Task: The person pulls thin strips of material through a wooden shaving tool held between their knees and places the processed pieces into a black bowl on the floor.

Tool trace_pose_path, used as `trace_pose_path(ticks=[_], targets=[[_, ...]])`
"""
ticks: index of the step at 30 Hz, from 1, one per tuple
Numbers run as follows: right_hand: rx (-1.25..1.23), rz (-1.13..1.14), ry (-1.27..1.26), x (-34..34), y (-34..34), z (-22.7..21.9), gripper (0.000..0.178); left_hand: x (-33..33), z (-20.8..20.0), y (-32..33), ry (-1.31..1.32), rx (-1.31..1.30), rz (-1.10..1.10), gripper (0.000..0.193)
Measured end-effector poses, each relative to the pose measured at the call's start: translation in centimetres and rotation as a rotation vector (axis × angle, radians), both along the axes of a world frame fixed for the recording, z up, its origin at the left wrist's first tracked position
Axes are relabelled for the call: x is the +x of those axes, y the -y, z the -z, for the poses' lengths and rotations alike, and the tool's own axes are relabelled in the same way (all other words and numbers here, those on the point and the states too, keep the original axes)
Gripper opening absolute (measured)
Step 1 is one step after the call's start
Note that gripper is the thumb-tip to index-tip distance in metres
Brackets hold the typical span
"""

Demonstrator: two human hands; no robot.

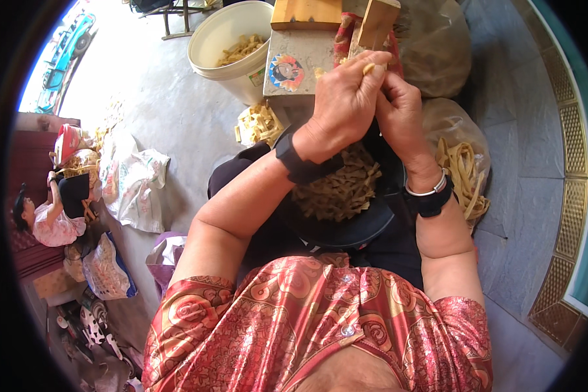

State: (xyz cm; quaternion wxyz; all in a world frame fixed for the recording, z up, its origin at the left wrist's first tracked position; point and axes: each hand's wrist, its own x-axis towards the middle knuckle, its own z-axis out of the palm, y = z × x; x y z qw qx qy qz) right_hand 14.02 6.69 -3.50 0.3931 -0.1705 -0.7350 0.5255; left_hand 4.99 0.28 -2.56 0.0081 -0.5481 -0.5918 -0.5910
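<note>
Both hands meet in front of the low table, above the basin on my lap. My left hand [346,95] is closed, with a small pale yellow piece [369,68] showing at its thumb and fingertips. Against it, my right hand [400,111] has its fingers bent in; what they grip is hidden. Just beyond the fingers an upright wooden block [377,25] rises beside a red patterned cloth [343,40]. Below my wrists, a dark round basin [389,219] contains many short, flat, yellowish strip pieces [340,189].
A white bucket [206,39] of similar pieces stands left of the low table [307,55]. Loose yellow pieces [258,124] lie beneath it. Clear plastic bags [460,124] at right contain long strips [464,176]. Another person [52,219] sits at far left near white plastic bags [134,183].
</note>
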Motion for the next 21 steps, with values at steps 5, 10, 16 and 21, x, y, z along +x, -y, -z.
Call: trace_pose_path(ticks=[5, 10, 16, 21], targets=[[-0.578, -0.086, 0.058, 0.6, -0.8, -0.4, 0.016, -1.7, 0.1, -0.3, 0.604, -0.487, 0.189, 0.028], [-1.143, -0.349, 0.077, 1.3, -1.5, -1.3, 0.026, -1.8, 0.0, -0.4, 0.046, -0.141, 0.082, 0.011], [-1.029, -0.475, 0.153, 1.8, -3.0, -0.8, 0.019, -1.5, 0.1, 0.4, -0.201, -0.138, 0.05, 0.007], [-0.159, -0.079, 0.041, 1.0, -2.3, 0.9, 0.009, -1.6, 0.5, -0.1, 0.235, -0.353, 0.106, 0.01]])
